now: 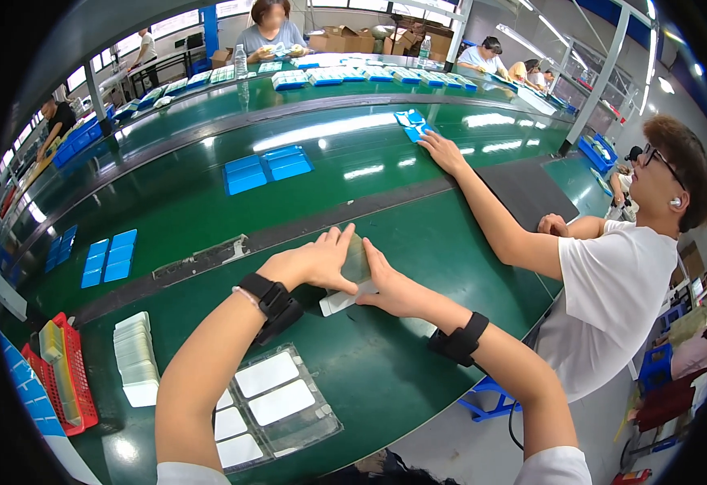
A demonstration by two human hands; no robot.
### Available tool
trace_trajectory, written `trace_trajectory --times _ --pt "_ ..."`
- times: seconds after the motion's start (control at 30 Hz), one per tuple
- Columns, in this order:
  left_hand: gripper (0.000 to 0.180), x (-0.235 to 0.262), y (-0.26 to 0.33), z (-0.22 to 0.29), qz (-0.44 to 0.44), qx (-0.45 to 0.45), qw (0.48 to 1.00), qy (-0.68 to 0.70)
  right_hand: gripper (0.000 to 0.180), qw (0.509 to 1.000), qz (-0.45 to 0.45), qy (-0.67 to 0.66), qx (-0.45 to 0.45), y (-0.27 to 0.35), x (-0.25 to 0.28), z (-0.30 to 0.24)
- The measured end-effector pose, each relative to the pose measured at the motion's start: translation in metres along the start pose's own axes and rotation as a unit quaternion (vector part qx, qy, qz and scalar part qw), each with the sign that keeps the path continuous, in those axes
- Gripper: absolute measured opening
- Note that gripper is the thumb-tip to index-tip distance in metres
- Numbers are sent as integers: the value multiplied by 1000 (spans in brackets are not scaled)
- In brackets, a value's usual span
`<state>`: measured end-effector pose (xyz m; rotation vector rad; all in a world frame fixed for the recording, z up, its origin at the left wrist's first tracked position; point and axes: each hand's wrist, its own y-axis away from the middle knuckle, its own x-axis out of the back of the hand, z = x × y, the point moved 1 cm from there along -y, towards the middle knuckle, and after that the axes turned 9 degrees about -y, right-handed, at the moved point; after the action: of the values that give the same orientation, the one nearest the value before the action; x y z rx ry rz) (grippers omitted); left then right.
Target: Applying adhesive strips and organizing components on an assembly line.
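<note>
In the middle of the green table, my left hand [315,263] and my right hand [395,289] come together around a small stack of thin translucent rectangular sheets [357,259]. My palms and fingers press on it from both sides. A white rectangular piece [337,303] shows under the stack's near end, partly covered by my fingers. Nearer to me lies a clear tray [328,424] with white rectangular cards [282,402] in its pockets; my left forearm hides part of it. Left of that forearm, a long fanned row of pale thin sheets [135,356] lies on the table.
A red basket [85,392] with stacked sheets stands at the left edge. Blue rectangular sheets [269,168] lie across a dark strip on the belt. A co-worker on the right reaches a hand [442,152] to blue pieces [412,125]. Filled blue trays [329,76] line the far side.
</note>
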<state>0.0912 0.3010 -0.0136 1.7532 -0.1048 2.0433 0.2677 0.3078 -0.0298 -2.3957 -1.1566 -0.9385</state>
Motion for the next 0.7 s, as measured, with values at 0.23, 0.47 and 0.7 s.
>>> trace_trajectory --times 0.23,0.47,0.7 --pt "121 5 23 2 32 14 999 25 91 996 14 -85 9 0 -1 5" --pt "128 10 35 0 -35 -55 998 12 93 994 -3 -105 13 2 -1 4" --pt "131 15 31 15 -39 -23 998 -32 90 995 14 -100 7 -1 -4 6"
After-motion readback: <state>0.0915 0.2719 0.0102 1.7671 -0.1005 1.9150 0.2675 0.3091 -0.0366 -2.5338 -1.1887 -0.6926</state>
